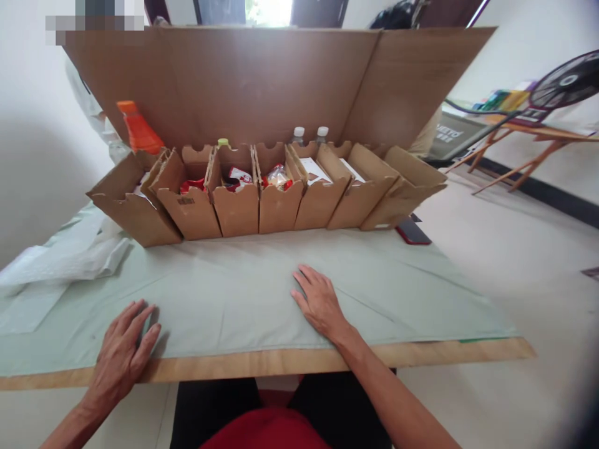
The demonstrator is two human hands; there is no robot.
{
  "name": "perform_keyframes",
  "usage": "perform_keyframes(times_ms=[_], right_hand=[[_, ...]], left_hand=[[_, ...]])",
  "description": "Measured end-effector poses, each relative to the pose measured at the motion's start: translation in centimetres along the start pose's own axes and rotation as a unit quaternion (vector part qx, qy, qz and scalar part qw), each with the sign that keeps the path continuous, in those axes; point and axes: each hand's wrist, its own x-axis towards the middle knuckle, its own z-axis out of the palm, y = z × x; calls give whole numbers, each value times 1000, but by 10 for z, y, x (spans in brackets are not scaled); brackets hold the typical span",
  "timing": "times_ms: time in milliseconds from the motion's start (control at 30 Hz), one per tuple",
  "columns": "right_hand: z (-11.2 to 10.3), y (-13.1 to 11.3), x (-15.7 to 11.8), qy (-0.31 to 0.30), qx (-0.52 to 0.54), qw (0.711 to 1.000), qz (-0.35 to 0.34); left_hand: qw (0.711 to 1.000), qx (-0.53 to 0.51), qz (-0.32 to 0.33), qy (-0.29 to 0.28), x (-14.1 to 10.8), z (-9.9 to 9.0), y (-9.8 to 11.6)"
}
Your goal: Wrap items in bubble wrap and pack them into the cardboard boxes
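Observation:
My left hand (122,349) rests near the table's front edge, fingers stretched out and nothing in it. Flat on the pale green cloth (224,287) lies my right hand (321,299), also bare, with its fingers apart. Beyond both hands stands a row of several open cardboard bins (239,209). Red packets (191,185) and a red and white packet (239,178) show in bins on the left side. A clear and red packet (279,179) sits in the middle one. White boxes or cards (314,169) stick up in bins to its right.
A tall cardboard panel (262,81) rises behind the bins, with an orange bottle (139,128) and white-capped bottles (322,135) before it. Clear plastic wrap (75,262) lies at left. A dark phone-like object (413,231) lies at right. A fan (568,81) stands on a wooden table (538,128).

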Motion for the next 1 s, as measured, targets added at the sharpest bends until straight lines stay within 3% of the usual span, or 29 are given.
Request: perform_keyframes(times_ms=[433, 733, 1000], right_hand=[[-7, -9, -1, -8, 18, 1000, 16], [-9, -10, -4, -4, 20, 999, 26], [-7, -9, -5, 3, 21, 1000, 20]], left_hand=[[999, 25, 6, -42, -1, 9, -17], [997, 18, 11, -74, 3, 24, -49], [1000, 8, 14, -21, 3, 21, -25]])
